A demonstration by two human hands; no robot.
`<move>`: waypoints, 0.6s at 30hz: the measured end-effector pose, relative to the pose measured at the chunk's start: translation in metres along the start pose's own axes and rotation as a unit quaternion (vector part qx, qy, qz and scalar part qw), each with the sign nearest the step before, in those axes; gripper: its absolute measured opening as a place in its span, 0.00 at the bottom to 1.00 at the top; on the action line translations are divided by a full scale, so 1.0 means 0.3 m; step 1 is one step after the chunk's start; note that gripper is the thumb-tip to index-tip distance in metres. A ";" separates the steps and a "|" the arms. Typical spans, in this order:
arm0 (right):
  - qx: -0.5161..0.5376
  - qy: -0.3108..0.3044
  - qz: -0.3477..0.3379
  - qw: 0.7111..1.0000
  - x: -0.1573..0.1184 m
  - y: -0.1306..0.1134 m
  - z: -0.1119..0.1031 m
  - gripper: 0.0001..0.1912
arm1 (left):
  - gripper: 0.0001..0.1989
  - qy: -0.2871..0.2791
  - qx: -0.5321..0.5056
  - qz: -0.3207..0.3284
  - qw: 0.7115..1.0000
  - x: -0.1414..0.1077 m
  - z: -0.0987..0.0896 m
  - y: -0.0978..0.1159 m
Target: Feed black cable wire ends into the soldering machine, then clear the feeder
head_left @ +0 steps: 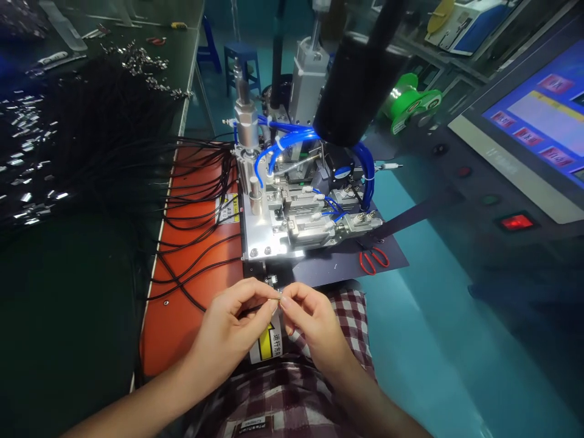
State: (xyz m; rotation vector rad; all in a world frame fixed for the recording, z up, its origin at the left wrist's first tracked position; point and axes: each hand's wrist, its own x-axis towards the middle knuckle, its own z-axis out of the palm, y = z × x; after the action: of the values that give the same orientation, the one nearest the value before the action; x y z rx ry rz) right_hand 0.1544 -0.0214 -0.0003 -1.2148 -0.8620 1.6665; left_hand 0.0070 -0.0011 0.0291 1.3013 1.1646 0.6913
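Two hands (232, 319) (314, 319) pinch one black cable (250, 308) beside one machine (310, 234).

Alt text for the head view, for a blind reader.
A person's left hand and right hand pinch a tiny piece, too small to identify, before a metal machine with blue tubes. Black cables cross an orange surface at left; a lit screen is at right.
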 end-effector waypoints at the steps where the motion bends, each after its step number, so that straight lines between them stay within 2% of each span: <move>1: -0.004 0.003 -0.006 1.000 0.000 -0.001 0.000 0.12 | 0.06 -0.008 -0.003 0.000 1.000 0.003 -0.001 0.001; 6: -0.051 0.016 -0.042 0.998 0.005 -0.007 -0.004 0.11 | 0.07 -0.036 -0.042 -0.049 0.997 0.029 -0.014 0.020; 8: -0.058 0.018 -0.045 0.997 0.017 -0.004 -0.010 0.10 | 0.07 -0.029 -0.015 -0.044 0.998 0.035 -0.020 0.020; 11: -0.082 0.026 -0.044 0.995 0.049 0.002 -0.026 0.10 | 0.07 -0.005 0.130 0.025 0.991 0.039 -0.032 0.002; 14: -0.106 0.029 -0.037 0.993 0.086 0.008 -0.039 0.10 | 0.09 0.006 0.260 0.097 0.961 0.039 -0.046 -0.027; 18: -0.099 0.012 -0.018 0.995 0.120 0.007 -0.052 0.11 | 0.13 0.000 0.305 0.133 0.943 0.042 -0.059 -0.058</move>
State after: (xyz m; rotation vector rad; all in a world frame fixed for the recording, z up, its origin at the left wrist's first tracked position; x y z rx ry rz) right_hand 0.1639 0.0117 -0.0193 -1.3421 -1.0483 1.5631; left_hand -0.0090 0.0134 0.0113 2.0070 1.2670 0.5347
